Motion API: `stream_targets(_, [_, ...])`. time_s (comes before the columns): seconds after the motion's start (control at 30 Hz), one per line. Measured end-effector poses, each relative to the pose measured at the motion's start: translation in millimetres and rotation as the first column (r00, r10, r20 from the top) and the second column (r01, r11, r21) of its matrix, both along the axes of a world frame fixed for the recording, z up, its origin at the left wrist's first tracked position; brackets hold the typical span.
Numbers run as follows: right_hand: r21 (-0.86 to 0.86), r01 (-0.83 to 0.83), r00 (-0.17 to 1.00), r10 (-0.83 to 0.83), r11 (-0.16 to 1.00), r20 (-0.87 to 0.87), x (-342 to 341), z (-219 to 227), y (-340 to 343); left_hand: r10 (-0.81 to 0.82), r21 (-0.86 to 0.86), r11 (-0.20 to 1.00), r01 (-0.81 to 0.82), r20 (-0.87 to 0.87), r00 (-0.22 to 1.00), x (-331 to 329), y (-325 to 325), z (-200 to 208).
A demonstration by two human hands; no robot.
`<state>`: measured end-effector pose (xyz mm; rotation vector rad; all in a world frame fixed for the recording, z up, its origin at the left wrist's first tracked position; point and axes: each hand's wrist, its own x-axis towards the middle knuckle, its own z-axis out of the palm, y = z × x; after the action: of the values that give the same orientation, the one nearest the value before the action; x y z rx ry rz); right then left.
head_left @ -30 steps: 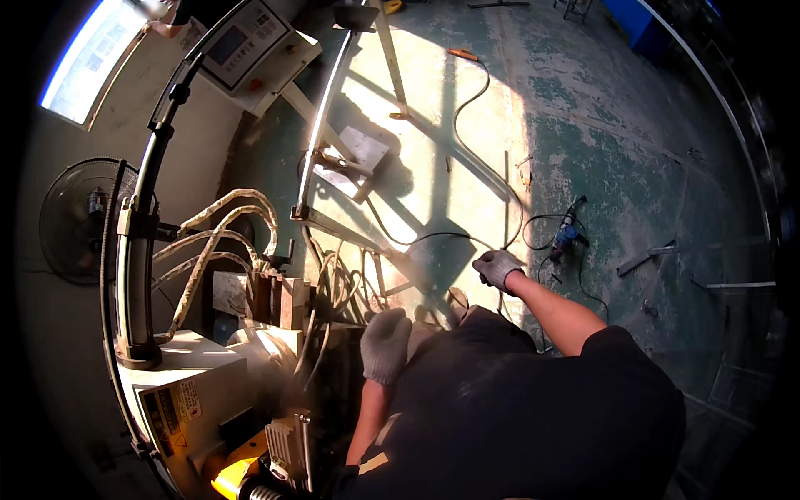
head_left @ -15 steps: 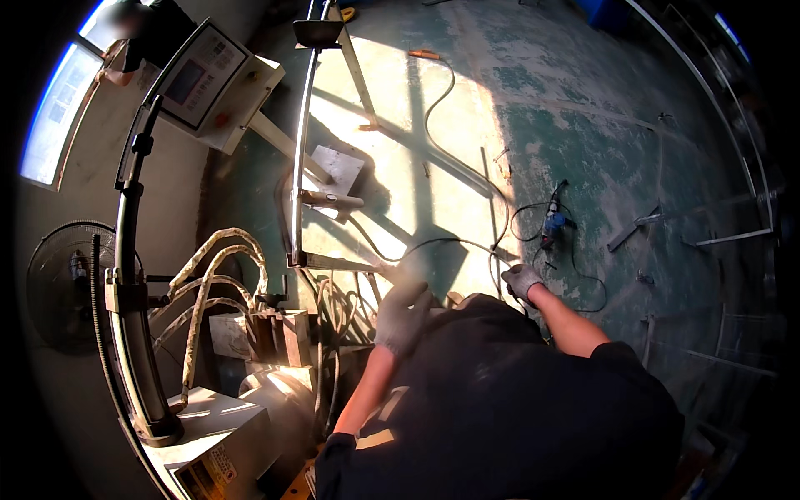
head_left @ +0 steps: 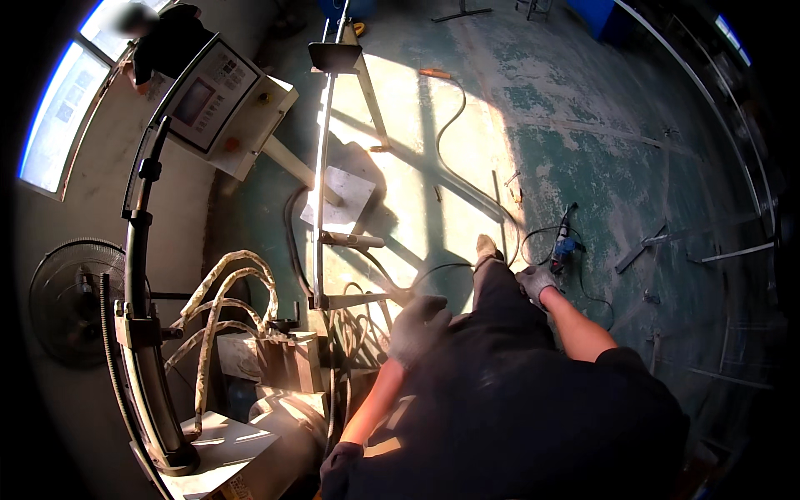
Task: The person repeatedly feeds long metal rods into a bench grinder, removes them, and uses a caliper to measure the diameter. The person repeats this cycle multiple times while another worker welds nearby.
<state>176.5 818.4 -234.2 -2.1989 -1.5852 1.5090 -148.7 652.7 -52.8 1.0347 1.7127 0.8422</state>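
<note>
My left hand [head_left: 417,332], in a grey work glove, is in front of me, just right of the lower end of an upright metal frame [head_left: 320,192]. Its fingers are blurred, and nothing shows in its grip. The gloved right hand [head_left: 535,285] hangs beside my right leg with fingers loosely bent and partly apart; I see no object in it. Close beyond it on the floor lies a blue corded power tool [head_left: 565,247]. My shoe [head_left: 486,246] shows between the two hands.
At left stand a control box [head_left: 212,104] on a post, a machine with wrapped hoses [head_left: 225,292] and a fan [head_left: 79,300]. An orange-handled cable [head_left: 435,73] runs across the floor. Metal bars [head_left: 642,247] lie at right. Another person [head_left: 171,40] is by the window.
The floor and machines have shifted slightly right and down in view. My shoe has come into sight ahead. Both hands sit slightly lower and further right in the picture.
</note>
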Motion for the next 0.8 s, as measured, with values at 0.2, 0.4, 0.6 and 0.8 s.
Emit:
stream_targets(0.2, [0.132,-0.277,0.961,0.273,0.952,0.047,-33.7,-28.6,116.4,0.145,0.090,0.987,-0.135,-0.119,0.982,3.8,84.7,35.7])
stream_targets(0.4, [0.176,-0.456,0.888,0.460,0.872,0.018,-61.4,-43.0,257.0,0.448,0.391,0.837,-0.382,-0.090,0.890,-15.8,214.4,20.9])
stream_targets(0.6, [-0.049,-0.476,0.879,0.476,0.878,-0.020,-33.0,-53.4,382.3,0.614,0.513,0.749,-0.419,-0.301,0.730,-25.9,332.2,49.5])
stream_targets(0.8, [-0.112,-0.611,0.770,0.621,0.784,0.149,-16.9,-58.0,479.2,0.586,0.345,0.805,-0.483,-0.336,0.737,-14.5,378.2,6.7])
